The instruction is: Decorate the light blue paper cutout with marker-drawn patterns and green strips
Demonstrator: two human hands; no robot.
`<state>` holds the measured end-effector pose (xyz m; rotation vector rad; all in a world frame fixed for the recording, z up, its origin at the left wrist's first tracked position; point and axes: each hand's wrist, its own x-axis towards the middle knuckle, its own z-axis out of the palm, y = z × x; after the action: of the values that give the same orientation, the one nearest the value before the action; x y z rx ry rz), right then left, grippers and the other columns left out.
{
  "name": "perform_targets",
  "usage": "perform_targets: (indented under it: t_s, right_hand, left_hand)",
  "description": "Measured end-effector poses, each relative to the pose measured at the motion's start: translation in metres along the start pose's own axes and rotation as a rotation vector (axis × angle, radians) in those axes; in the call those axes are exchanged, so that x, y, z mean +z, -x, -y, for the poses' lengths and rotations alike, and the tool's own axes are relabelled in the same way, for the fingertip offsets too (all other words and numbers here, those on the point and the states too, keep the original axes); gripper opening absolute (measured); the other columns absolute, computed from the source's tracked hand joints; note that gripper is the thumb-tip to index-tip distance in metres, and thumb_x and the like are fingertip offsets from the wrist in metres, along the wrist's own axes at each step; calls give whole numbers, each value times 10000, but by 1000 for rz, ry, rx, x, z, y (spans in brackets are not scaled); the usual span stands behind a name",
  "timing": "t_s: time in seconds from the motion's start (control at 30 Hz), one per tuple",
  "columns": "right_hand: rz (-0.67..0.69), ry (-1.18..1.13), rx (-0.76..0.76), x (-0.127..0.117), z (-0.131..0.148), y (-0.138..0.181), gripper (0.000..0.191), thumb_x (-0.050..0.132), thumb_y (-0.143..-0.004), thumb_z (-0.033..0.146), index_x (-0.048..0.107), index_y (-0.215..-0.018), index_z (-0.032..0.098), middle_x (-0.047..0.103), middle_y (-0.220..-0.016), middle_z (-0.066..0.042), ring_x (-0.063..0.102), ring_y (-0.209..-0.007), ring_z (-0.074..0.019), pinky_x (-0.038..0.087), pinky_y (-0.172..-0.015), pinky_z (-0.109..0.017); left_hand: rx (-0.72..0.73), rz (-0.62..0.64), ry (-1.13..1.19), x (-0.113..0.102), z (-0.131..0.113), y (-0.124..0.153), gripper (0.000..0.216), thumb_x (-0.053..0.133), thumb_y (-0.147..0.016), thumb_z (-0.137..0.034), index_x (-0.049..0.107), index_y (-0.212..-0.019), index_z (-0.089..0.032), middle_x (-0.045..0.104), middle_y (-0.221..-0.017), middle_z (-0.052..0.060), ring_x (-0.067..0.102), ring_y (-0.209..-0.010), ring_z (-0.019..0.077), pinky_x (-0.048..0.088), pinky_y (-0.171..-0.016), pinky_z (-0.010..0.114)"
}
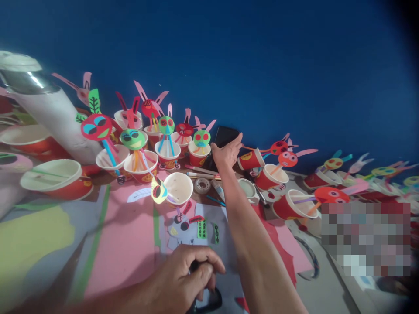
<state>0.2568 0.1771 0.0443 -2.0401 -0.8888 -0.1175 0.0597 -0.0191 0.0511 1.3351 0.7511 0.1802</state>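
My left hand (198, 274) is closed around black-handled scissors (212, 301) at the bottom centre; their blades are hidden. My right hand (227, 152) reaches forward to a black phone (225, 134) leaning against the blue wall, thumb at one side and fingers at the other. Beneath my left hand lie paper pieces, among them a green strip with black circles (202, 228). Beyond it stands a white paper cup (178, 188) with a yellow paper face (159, 192) on a straw. A tipped red cup (251, 160) lies just right of my right hand.
Several red cups with paper-faced straw figures (165, 126) line the wall. A tape roll (202, 186), pens and a small white cup (248, 190) lie near my right forearm. Pink paper (127, 235) covers the table's middle. A large flask (55, 113) stands at left.
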Motion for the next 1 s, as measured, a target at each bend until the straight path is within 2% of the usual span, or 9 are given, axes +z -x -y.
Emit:
perform_targets:
  t_s: [0.1,0.17,0.33,0.4,0.43,0.5,0.6,0.77,1.0]
  right_hand:
    - [21,-58,-28,-6,-1,-2,938,745,-723,317,201,-1461,122,427,-1379,-217,481,-1219,-357,430,-966,-524]
    - [22,-101,-64,-15,-1,-6,1071,754,-663,286,92,-1478,77,383,-1406,-258,389,-1300,-385,379,-1013,-529]
    - [22,-224,-208,-62,6,-5,1040,709,-678,298,70,-1481,133,233,-1527,-186,187,-1424,-310,259,-1116,-487]
    - [43,-277,-257,-89,6,8,1048,726,-675,355,84,-1482,167,243,-1526,-160,270,-1397,-281,292,-1112,-444]
    - [74,-318,-251,-103,4,16,1064,735,-665,384,85,-1482,180,341,-1468,-162,385,-1327,-291,365,-1063,-455]
    - [306,-549,-102,-130,-1,37,1087,764,-644,403,91,-1481,239,480,-1330,-135,546,-1150,-290,468,-949,-478]
    - [561,-801,72,-159,-12,70,1033,804,-596,418,215,-1435,288,552,-1205,-89,597,-1035,-271,515,-866,-461]
    - [657,-894,175,-172,-26,101,939,819,-621,383,275,-1385,333,553,-1204,-50,609,-1015,-233,510,-867,-424]
    - [696,-879,236,-169,-30,110,925,795,-676,350,231,-1409,313,554,-1240,-49,604,-1027,-219,491,-905,-418]
  left_hand:
    - [15,-9,21,-1,-1,-1,319,439,-790,-368,628,-887,-130,582,-709,24,495,-550,121,389,-547,232]
    - [36,-16,45,-1,-4,-2,305,446,-790,-365,625,-871,-132,573,-704,22,487,-544,118,392,-553,232]
    - [145,-137,54,-6,-14,-3,282,474,-829,-381,645,-865,-159,489,-655,-17,429,-556,107,348,-553,217]
    - [179,-225,78,-11,-17,-4,298,503,-842,-424,651,-904,-173,381,-589,-51,354,-533,102,288,-506,203]
    - [194,-263,95,-14,-19,-6,320,526,-834,-457,647,-918,-172,344,-575,-61,327,-528,102,263,-491,200]
    - [231,-329,132,-19,-21,-10,384,575,-800,-509,633,-953,-160,332,-573,-66,314,-528,100,255,-486,199]
    - [288,-385,129,-18,-18,-17,492,644,-746,-500,607,-1086,-146,357,-579,-68,322,-530,101,280,-489,203]
    - [296,-276,167,1,-1,-24,635,696,-733,-409,521,-1305,-197,487,-720,-23,424,-610,125,387,-571,232]
    - [295,-130,278,13,-9,-26,543,601,-861,-461,519,-1315,-174,516,-693,-11,459,-607,124,425,-582,229]
